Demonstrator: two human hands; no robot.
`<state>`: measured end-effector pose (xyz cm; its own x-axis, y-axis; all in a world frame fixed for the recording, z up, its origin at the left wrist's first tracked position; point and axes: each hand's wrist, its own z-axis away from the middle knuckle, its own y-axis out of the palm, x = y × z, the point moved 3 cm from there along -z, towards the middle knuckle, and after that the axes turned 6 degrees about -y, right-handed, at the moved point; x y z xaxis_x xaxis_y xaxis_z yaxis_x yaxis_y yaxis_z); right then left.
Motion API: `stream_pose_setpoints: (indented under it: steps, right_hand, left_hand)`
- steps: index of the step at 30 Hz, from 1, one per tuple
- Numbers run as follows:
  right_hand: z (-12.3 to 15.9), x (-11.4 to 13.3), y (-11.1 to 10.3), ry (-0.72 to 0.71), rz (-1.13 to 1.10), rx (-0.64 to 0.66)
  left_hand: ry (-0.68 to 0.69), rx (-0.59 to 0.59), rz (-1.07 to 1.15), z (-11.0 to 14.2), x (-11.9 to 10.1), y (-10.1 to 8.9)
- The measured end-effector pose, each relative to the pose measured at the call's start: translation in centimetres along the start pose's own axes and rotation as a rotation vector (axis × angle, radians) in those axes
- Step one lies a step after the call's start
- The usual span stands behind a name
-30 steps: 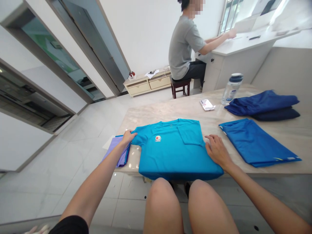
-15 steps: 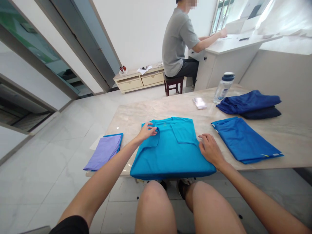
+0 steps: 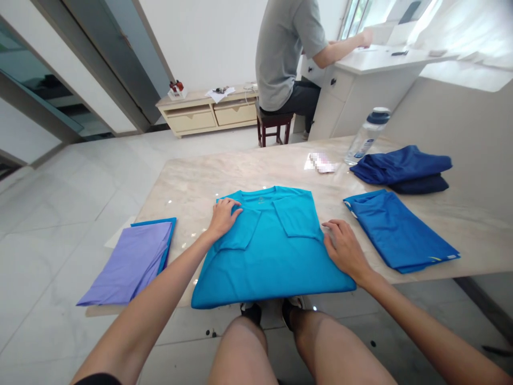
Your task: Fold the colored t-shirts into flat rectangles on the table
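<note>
A turquoise T-shirt (image 3: 264, 262) lies on the marble-patterned table (image 3: 192, 176) in front of me, both sleeves turned inward over its body. Its collar points away from me, and its lower edge hangs at the table's near edge. On the upper left corner of the shirt rests my left hand (image 3: 225, 218), fingers stretched out over the folded sleeve. My right hand (image 3: 342, 247) lies along the shirt's right side, its fingers apart and loosely bent. Neither hand grips the cloth.
Folded lilac and blue clothes (image 3: 132, 262) lie at the table's left end. To the right are a folded blue garment (image 3: 401, 230), a dark blue bundle (image 3: 404, 168) and a water bottle (image 3: 366, 138). Beyond, a person (image 3: 284, 59) sits on a stool at a white desk (image 3: 372, 61).
My left hand has moved from the collar side out to the shirt's left edge. The left sleeve now lies flat and straight. My view has shifted slightly.
</note>
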<state>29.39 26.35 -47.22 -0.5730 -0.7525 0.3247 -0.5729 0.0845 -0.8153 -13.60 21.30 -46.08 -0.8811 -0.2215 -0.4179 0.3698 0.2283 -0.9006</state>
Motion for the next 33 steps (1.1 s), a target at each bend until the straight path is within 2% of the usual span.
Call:
stream_pose_setpoints:
  steps: [6,10,12,14,16,19,22,25,28,30,32,33]
  right_hand:
    - [0.0,-0.2,0.1,-0.006,0.013,0.003]
    - [0.1,-0.4,0.1,-0.012,0.022,0.009]
    - [0.0,-0.3,-0.1,-0.014,0.020,0.012]
    - [-0.3,0.1,-0.4,-0.025,0.010,0.020]
    - [-0.9,1.0,-0.7,-0.056,-0.015,0.044]
    - [-2.3,2.6,-0.3,-0.139,-0.034,0.138]
    - [-3.6,3.9,0.8,-0.241,-0.007,0.245]
    - [-4.2,4.7,1.6,-0.319,0.006,0.296]
    - [-4.2,4.9,1.5,-0.387,-0.006,0.326]
    - [-4.7,4.4,1.2,-0.376,-0.039,0.330]
    - [-6.2,2.8,1.0,-0.265,-0.076,0.305]
    - [-7.4,1.6,0.9,-0.163,-0.087,0.282]
  left_hand:
    - [-0.079,-0.090,0.041,-1.1,0.2,0.7]
    - [-0.156,-0.135,0.048,-2.1,0.2,0.1]
    - [-0.188,-0.160,0.049,-1.7,-0.2,-0.6]
    - [-0.161,-0.190,0.060,0.0,-1.0,-1.4]
    - [-0.056,-0.182,0.066,3.0,-2.0,-2.1]
    - [0.157,-0.030,0.007,8.7,-3.0,-2.3]
    - [0.251,0.136,-0.087,13.1,-2.2,-1.9]
    - [0.210,0.192,-0.137,15.1,-0.7,-1.8]
    - [0.206,0.201,-0.153,15.5,0.2,-2.1]
    - [0.225,0.172,-0.123,14.8,0.4,-2.9]
    - [0.187,0.096,-0.049,13.0,0.9,-4.1]
    - [0.121,0.046,-0.002,11.5,1.3,-4.8]
